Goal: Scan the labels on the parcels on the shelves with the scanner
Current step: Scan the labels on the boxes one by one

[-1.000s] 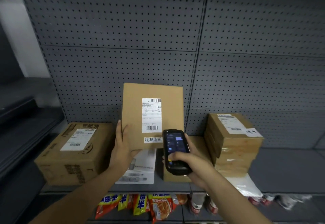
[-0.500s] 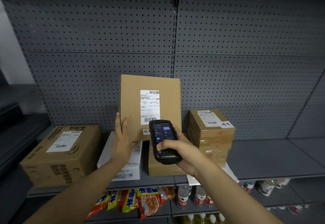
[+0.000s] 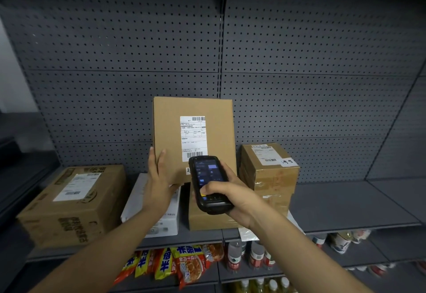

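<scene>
While the left hand [image 3: 159, 184] props the flat parcel [image 3: 193, 138] upright, right-hand fingers [image 3: 215, 188] grip the scanner [image 3: 209, 183] — screen lit.

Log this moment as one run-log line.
left hand: holds flat parcel upright | right hand: scanner at label | shelf

Matt brown cardboard on the flat upright parcel [image 3: 175, 131], smooth-faced, with a white paper label [image 3: 193, 138] stuck flat. The black handheld scanner [image 3: 210, 184] looks like hard plastic, its glass screen glossy. Dull grey perforated metal backs the shelf [image 3: 345, 205]. At the left edge, a big brown cardboard box [image 3: 71, 205], rougher and printed. By the right one, a tan box [image 3: 268, 173] shows shiny clear tape.
</scene>
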Available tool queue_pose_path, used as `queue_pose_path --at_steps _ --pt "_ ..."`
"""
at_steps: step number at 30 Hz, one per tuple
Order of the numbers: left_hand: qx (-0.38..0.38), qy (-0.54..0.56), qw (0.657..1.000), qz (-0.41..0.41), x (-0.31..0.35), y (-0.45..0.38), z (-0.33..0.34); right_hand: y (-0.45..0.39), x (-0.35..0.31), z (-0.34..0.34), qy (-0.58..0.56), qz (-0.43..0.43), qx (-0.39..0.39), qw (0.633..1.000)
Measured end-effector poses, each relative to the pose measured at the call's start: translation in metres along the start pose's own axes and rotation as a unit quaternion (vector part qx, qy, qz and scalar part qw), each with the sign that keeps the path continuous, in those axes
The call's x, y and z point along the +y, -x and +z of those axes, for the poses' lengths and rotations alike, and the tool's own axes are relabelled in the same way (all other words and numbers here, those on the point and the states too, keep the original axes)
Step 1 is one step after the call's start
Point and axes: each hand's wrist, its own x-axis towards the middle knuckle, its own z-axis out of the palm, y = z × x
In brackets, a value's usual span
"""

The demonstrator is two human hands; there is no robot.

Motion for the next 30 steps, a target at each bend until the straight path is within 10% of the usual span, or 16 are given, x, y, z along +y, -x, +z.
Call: queue_pose_path --at_steps 30 --pt "-0.032 0.005 0.999 -0.037 -0.009 -0.003 0.019 -0.015 0.008 -0.021 -0.012 0.015 -0.010 1.000"
